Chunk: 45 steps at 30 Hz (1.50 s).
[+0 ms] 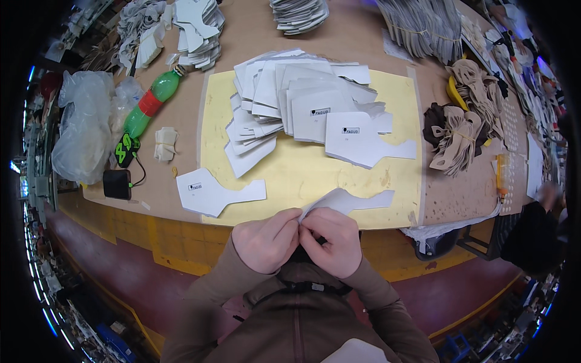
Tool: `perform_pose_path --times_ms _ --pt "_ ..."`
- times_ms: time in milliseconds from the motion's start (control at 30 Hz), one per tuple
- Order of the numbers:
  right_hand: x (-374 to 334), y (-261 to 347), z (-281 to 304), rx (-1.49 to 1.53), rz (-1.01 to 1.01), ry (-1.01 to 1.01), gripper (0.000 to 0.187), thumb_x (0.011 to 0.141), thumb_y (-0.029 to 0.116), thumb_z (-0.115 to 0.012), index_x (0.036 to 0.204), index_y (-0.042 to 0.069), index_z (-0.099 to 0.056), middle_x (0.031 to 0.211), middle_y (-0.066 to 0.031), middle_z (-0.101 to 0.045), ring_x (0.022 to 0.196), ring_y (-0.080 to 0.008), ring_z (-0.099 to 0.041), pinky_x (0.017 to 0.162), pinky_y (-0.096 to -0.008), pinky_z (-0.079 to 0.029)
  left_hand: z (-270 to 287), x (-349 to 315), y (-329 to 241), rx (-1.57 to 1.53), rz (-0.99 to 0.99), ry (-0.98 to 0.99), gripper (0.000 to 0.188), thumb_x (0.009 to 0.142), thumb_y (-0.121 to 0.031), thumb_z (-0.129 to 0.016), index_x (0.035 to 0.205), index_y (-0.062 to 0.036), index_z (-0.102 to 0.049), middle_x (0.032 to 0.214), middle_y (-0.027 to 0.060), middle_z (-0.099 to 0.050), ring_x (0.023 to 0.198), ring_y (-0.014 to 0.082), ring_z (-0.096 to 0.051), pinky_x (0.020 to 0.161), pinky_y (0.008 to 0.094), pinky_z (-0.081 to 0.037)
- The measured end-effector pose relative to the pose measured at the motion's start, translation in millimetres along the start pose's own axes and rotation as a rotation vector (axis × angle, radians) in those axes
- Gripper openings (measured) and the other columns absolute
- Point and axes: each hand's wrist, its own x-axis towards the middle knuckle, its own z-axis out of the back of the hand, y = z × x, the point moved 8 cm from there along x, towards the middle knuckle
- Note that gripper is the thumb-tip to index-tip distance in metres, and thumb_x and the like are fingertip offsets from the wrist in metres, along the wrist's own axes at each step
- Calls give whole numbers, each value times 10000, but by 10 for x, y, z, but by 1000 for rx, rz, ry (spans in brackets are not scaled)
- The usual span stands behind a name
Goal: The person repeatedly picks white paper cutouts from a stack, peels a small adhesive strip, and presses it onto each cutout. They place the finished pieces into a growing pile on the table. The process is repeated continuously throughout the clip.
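With left hand (265,243) and right hand (333,242) clamped close together, beside near edge of a yellow rectangular panel (296,166), on near left corner of a thin grey-white paddle-shaped sheet (342,201), probably light, flexible and easy to crease, thus best taken by its wide left end.

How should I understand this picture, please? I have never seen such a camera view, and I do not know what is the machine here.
There is no machine holding things, only a person's bare hands. A wide camera on the person's head looks down, so edges look bent. The left hand and right hand meet at the near edge of the table, fingertips at the left end of a white piece. Ahead, a pile of similar pieces lies on a yellow sheet. On the left are a green bottle and a plastic bag; on the right, beige bundles.
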Motion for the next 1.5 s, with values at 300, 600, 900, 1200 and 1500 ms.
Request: perform_pose_path --times_ms 300,600,900,1200,1500 --pt "-29 -192 57 314 -229 69 22 815 -54 -648 837 -56 -651 795 -118 -645 703 -188 -605 656 -300 -475 -101 60 262 -378 190 -34 126 759 44 -684 864 -9 -640 1177 98 -636 781 199 -739 623 291 -580" --pt "-94 -387 147 513 -317 26 25 855 -43 -622 869 -50 -641 845 -104 -660 781 -187 -630 749 -291 -496 -395 -14 372 -896 432 -31 124 904 25 -689 1024 44 -666 1184 155 -652 1023 196 -701 889 302 -590" --pt "-25 -305 17 388 -281 112 98 917 13 -648 849 -25 -589 807 -100 -584 749 -196 -581 718 -299 -465 -437 -71 410 -959 481 -5 102 942 28 -655 1043 41 -670 1096 152 -710 980 182 -698 863 311 -572" --pt "-125 -405 110 667 -261 10 191 959 23 -574 781 -41 -546 857 -112 -621 798 -178 -599 732 -298 -471 -750 -17 584 -1165 668 -157 113 1014 -74 -599 1036 29 -641 988 97 -763 846 101 -691 765 248 -549" --pt "-284 -517 178 723 -263 -101 248 948 71 -571 727 -32 -527 876 -152 -649 790 -203 -611 730 -315 -491 -720 64 574 -829 679 -242 119 1029 -117 -571 1016 -4 -606 834 116 -701 686 124 -639 645 276 -503"
